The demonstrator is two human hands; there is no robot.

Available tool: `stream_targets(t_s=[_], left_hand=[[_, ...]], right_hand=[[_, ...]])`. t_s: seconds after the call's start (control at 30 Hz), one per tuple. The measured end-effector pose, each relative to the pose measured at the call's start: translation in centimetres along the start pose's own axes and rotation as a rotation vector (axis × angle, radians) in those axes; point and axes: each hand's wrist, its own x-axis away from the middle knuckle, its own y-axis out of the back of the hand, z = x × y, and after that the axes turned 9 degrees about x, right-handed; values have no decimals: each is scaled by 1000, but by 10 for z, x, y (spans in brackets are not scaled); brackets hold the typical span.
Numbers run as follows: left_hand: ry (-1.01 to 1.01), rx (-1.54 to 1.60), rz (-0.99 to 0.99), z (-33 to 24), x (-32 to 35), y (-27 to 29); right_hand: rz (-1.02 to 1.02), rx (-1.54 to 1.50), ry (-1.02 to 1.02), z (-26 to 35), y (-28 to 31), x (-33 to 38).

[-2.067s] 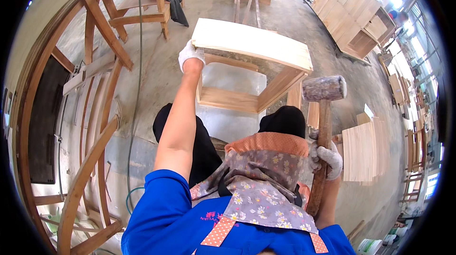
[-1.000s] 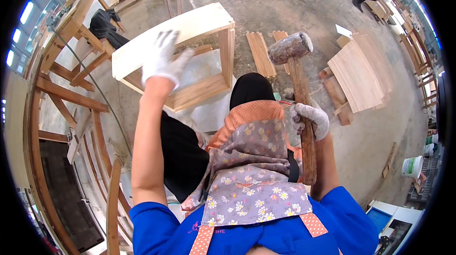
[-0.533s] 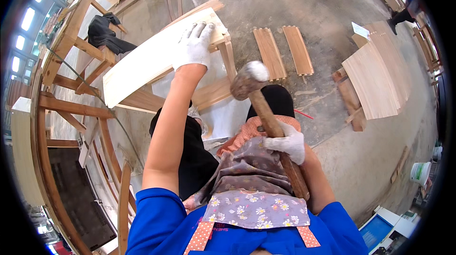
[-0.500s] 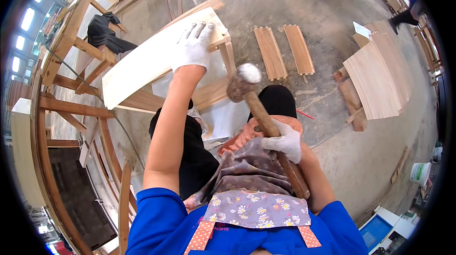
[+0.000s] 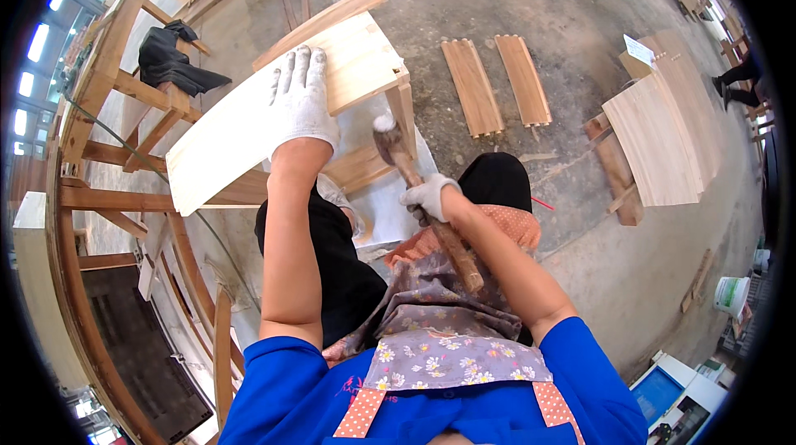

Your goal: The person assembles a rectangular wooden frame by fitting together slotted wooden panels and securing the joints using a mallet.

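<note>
My left hand (image 5: 302, 98), in a white glove, lies flat with fingers spread on the pale top board (image 5: 224, 140) of a small wooden stool-like frame (image 5: 403, 105) standing on the concrete floor in front of my knees. My right hand (image 5: 429, 195), also gloved, grips the wooden handle of a mallet (image 5: 412, 181). The mallet's head is down beside the frame's near right leg, just below the top board. I wear a blue shirt and a flowered apron.
Two slatted wooden panels (image 5: 496, 84) lie on the floor beyond the frame. A stack of curved pale boards (image 5: 663, 134) sits at right. Wooden frames and racks (image 5: 108, 155) with a black cloth (image 5: 176, 68) stand at left. A white bucket (image 5: 731, 296) is at far right.
The mallet came down from a raised position at my right to the frame's right leg. My left hand stayed pressed on the top board while the view tilted.
</note>
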Motion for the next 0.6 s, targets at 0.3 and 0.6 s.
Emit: stream_targets(t_s=[0.3, 0.6], left_hand=[[8, 44, -47, 0, 8, 3], [20, 25, -63, -4, 2, -1]], right_hand=[[-80, -1, 287, 31, -11, 74], [40, 41, -41, -32, -15, 5]])
